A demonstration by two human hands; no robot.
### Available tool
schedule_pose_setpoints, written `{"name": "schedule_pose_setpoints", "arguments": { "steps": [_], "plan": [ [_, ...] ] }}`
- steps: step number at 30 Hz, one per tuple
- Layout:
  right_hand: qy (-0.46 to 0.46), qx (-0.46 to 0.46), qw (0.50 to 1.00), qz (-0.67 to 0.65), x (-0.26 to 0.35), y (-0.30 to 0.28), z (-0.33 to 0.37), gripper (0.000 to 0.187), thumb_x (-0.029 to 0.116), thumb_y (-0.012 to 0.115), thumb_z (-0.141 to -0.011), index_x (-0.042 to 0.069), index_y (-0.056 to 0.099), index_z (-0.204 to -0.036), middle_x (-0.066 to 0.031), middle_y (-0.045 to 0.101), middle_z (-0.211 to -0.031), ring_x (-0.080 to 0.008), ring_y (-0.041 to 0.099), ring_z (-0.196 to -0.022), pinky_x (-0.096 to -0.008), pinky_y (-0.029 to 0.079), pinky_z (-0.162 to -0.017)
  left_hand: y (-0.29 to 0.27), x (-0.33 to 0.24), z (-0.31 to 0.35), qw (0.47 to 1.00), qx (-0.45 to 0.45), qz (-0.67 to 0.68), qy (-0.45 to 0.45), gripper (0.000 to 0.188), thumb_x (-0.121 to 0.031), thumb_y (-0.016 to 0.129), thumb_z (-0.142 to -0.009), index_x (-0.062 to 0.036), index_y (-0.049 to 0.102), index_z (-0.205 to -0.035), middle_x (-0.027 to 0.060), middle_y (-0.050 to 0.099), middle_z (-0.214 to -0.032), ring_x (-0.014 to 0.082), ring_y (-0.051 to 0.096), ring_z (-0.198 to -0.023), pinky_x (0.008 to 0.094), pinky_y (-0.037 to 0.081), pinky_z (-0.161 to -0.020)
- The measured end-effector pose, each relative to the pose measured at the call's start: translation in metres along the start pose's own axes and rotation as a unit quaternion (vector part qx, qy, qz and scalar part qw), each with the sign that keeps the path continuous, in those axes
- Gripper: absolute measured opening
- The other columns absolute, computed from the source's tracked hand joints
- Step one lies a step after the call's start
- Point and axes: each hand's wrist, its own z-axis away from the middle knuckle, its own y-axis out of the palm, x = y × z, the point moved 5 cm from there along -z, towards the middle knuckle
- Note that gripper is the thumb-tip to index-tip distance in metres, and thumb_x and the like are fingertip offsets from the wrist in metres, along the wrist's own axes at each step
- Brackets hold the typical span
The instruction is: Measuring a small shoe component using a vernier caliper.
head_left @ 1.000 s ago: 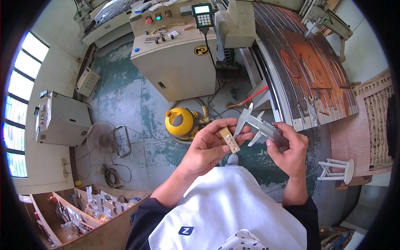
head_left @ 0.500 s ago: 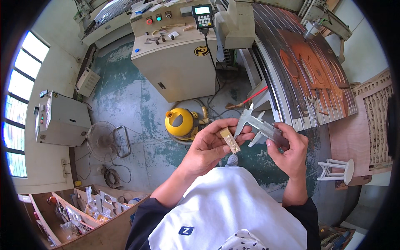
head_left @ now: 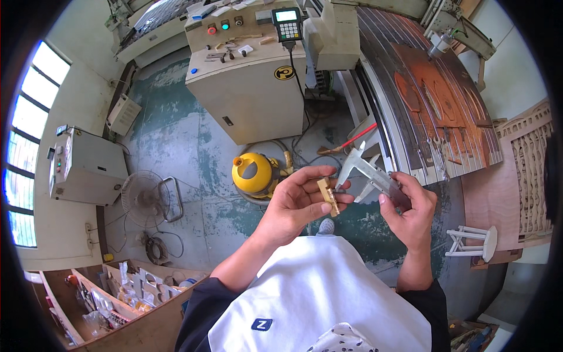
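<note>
Nearest the camera, the person wore a white smooth-cloth apron over dark sleeves, both forearms rising from the lower edge.

The left hand (head_left: pixel 296 202) was closed on a small brass fitting (head_left: pixel 328 196), a short, stepped, yellow-metal piece held between thumb and fingertips, tilted with its lower end toward the body. The right hand (head_left: pixel 410 208) was wrapped around the dark body of a metal caliper (head_left: pixel 369 171), its grey steel beam and pointed jaws reaching up and left. The caliper's jaws stood just beside the fitting's upper right end; whether they touched it could not be told. Both items were held in the air above the floor, with the fitting left of the caliper and between the two hands.

Below the hands stood a round yellow plastic canister (head_left: pixel 253 173) with a brass-coloured spout at its side, on a worn, blotchy green-painted concrete floor (head_left: pixel 176 146). A wire-guarded floor fan (head_left: pixel 141 199) lay to the left, near a grey metal box cabinet (head_left: pixel 88 167). A wooden crate (head_left: pixel 111 299) of mixed small items sat at lower left.

Farther off stood a beige sheet-metal control cabinet (head_left: pixel 252 82) with coloured push buttons and a keypad pendant (head_left: pixel 286 23) on a black cable. At right lay a slotted machine bed carrying a reddish carved wood panel (head_left: pixel 440 100).
</note>
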Motion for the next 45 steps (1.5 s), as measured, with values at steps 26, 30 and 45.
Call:
{"name": "schedule_pose_setpoints", "arguments": {
  "steps": [26,30,45],
  "plan": [
    [0.011,0.003,1.0,-0.002,-0.0013,-0.0014,0.0063,0.033,0.009,0.076,-0.073,-0.003,0.062,-0.102,-0.0094,0.065,-0.071,-0.0109,0.061,-0.053,-0.0231,0.045,-0.048,-0.0005,0.0032,0.0033,1.0,-0.022,0.015,0.007,0.048,0.011,0.057,-0.085,0.0009,0.046,-0.13,0.0214,0.058,-0.122,0.0334,0.059,-0.116,0.045,0.047,-0.103],
    [0.009,0.001,1.0,0.003,-0.002,-0.0014,0.0057,0.033,0.009,0.075,-0.073,-0.003,0.062,-0.102,-0.0094,0.066,-0.072,-0.0112,0.061,-0.054,-0.0234,0.045,-0.048,-0.0005,0.0039,0.0031,0.999,-0.004,0.032,0.021,0.049,0.011,0.056,-0.085,0.0005,0.045,-0.132,0.02,0.057,-0.122,0.0343,0.058,-0.119,0.0454,0.047,-0.103],
    [0.018,-0.002,1.0,-0.025,-0.0057,0.0048,0.0042,0.033,0.008,0.076,-0.072,-0.003,0.062,-0.101,-0.0074,0.062,-0.067,-0.0105,0.057,-0.05,-0.0239,0.043,-0.046,0.0005,0.002,-0.0028,0.995,0.02,0.091,0.02,0.049,0.012,0.052,-0.085,-0.0009,0.045,-0.132,0.0199,0.058,-0.123,0.0365,0.054,-0.123,0.0462,0.043,-0.106]
  ]
}}
